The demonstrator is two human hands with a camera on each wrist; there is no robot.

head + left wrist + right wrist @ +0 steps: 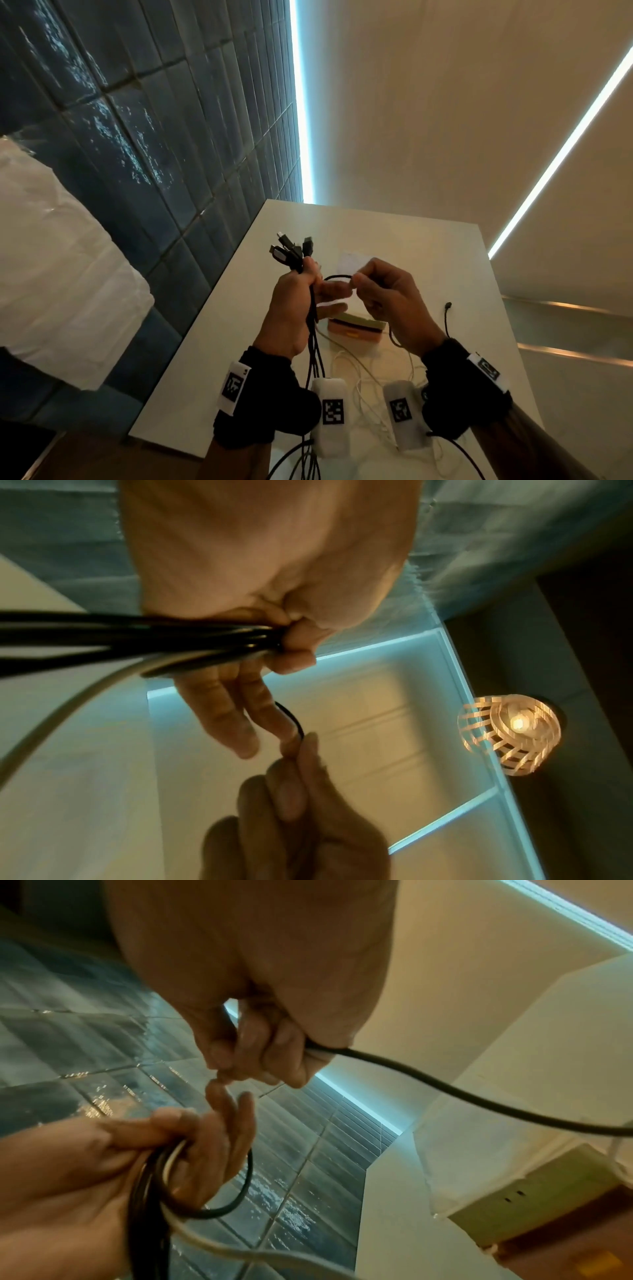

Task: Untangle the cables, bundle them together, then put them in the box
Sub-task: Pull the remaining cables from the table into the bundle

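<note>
1. Both hands are raised above the white table [428, 260]: the left hand [294, 308] has thumb and forefinger closed round a bundle of cables [313, 342], while its other fingers [226, 718] lie nearly straight.
2. Plug ends [291, 251] of the bundle fan out above the left fist; the cable lengths hang down past the wrist to the table edge.
3. On the right, the right hand [390, 305] has its fingers curled, pinching a thin black cable [337, 277] that arcs over to the left hand.
4. Behind the hands, a box [356, 330] sits on the table, pink below and pale green above, well apart from the bundle; thin white cables [363, 373] lie loose on the table in front of it.
5. Writing: no brand or word can be read; the wrist bands [234, 387] and camera housings carry only square black-and-white coded markers.
6. Only the left wrist view shows a lit slatted pendant lamp [510, 737] and the right fingertips [308, 753] meeting the left ones on the cable.
7. Only the right wrist view shows one pale cable [171, 1161] among the black ones in the left grip, the black cable's loop [240, 1194] beneath the left fingers, and the box's green side with two small slots [514, 1196].
8. Dark glossy tiles [137, 137] line the wall on the left.
</note>
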